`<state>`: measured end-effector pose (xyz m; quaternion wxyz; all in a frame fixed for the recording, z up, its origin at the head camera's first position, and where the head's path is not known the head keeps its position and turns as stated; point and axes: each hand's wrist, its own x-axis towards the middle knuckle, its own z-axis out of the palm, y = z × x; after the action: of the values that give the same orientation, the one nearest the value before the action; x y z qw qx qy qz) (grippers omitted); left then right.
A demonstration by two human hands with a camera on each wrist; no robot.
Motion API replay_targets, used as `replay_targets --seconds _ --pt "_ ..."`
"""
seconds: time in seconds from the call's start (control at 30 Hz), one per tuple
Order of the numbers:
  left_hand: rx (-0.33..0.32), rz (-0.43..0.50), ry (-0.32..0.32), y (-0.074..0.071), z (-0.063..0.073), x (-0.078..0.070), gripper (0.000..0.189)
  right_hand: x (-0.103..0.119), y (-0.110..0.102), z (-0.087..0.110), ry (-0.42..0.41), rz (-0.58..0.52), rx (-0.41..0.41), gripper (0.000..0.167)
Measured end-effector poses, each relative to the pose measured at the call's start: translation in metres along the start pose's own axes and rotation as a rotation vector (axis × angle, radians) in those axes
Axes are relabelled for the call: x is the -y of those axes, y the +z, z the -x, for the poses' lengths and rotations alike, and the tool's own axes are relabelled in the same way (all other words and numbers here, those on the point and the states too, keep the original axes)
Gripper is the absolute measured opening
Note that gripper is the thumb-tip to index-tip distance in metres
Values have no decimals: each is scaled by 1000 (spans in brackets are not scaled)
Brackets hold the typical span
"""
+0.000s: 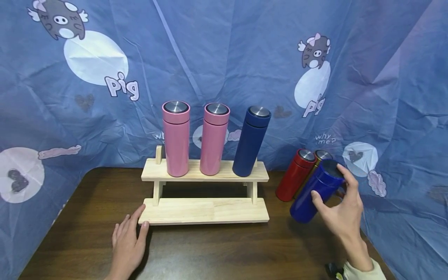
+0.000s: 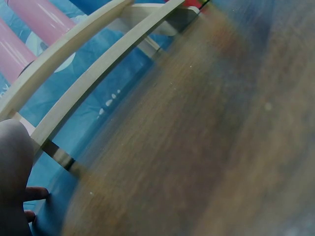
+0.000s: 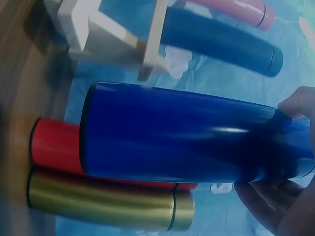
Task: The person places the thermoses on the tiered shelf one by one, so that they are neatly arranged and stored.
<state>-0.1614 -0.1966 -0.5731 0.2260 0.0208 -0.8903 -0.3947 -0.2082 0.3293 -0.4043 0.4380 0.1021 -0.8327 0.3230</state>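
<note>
My right hand (image 1: 344, 217) grips a bright blue thermos bottle (image 1: 311, 198) near its lid, thumb on one side and fingers on the other. The bottle leans, lid toward the upper right; in the right wrist view its base hangs in front of a red thermos (image 3: 54, 145). My left hand (image 1: 129, 245) rests at the left end of the lower step of a two-tier wooden stand (image 1: 206, 212), fingers extended along its edge. On the upper tier stand two pink thermoses (image 1: 176, 147) and a dark blue thermos (image 1: 251, 146) at the right.
Right of the stand, the red thermos stands beside a gold thermos (image 3: 103, 199), partly hidden behind the bright blue one in the head view. All this is on a dark brown wooden table (image 1: 210, 252). A blue printed cloth (image 1: 217, 50) hangs behind and at the sides.
</note>
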Motion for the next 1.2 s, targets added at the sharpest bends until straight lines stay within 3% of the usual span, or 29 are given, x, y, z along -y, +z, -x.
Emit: replay_targets --seconds 0.3,0.77,1.2 --pt "-2 -3 -6 1 0 1 46 21 18 5 -89 -102 32 97" --pt "6 -8 -9 0 0 -1 46 61 58 25 -189 -185 177 98" --pt "-6 -2 -4 1 0 -1 46 96 84 27 -197 -311 239 95"
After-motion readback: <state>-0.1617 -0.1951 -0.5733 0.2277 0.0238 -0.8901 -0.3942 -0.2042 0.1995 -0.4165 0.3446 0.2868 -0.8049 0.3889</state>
